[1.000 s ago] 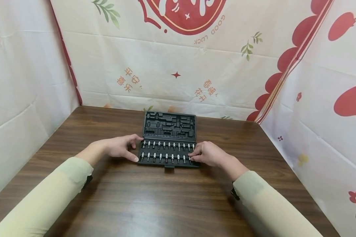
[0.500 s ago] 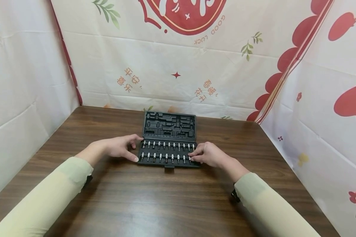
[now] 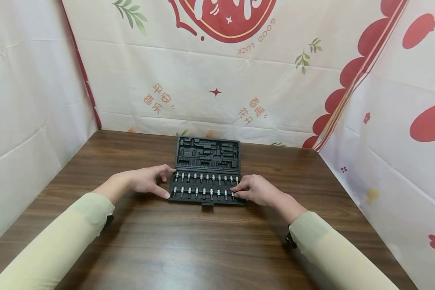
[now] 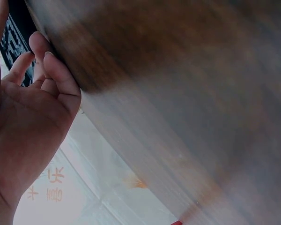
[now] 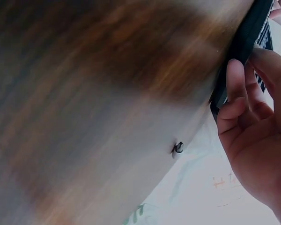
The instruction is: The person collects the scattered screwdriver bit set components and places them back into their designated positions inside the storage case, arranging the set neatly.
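A black socket set case lies unfolded on the brown table, its molded lid tilted up at the back. Two rows of silver bit sockets sit in the base. At the case's left side my left hand is spread, with thumb at the near corner and forefinger at the far one. My right hand is over the right end, where thumb and forefinger pinch the last bit socket of the front row; the fingers partly cover it. In the right wrist view the remaining right fingers curl beside the case edge.
A small silver-and-dark metal piece lies on the table in the right wrist view, beyond the right hand. The brown table extends toward me. Printed cloth hangs behind and on both sides.
The camera view shifts very slightly. The right wrist and forearm have edged a little lower to the right, while the fingertips stay at the same bit socket. The left hand has not moved.
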The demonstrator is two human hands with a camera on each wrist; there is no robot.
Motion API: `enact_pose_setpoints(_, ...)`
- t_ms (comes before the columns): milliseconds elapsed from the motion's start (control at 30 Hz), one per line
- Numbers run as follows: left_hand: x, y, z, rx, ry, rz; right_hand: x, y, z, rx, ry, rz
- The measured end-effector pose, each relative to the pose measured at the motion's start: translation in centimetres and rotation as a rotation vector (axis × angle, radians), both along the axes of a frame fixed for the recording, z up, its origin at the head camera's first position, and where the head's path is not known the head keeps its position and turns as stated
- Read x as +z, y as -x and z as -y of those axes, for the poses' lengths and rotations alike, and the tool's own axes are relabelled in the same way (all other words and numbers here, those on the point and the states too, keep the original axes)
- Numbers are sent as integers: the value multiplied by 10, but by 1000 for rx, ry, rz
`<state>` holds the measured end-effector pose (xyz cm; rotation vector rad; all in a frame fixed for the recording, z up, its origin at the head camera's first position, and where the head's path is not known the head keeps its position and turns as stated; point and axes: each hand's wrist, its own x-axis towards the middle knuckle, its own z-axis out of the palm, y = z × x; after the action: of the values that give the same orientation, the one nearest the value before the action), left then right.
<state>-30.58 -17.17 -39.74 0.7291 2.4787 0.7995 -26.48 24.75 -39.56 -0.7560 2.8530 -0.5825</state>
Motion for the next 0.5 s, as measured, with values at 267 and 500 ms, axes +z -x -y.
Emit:
enact_pose_setpoints(267,-1,1,0,2,-4,1,1,-1,-10,-10,42,61)
enact_pose_setpoints(500,-2,1,3,10,5,-2,13,1,-28,-73,156,87)
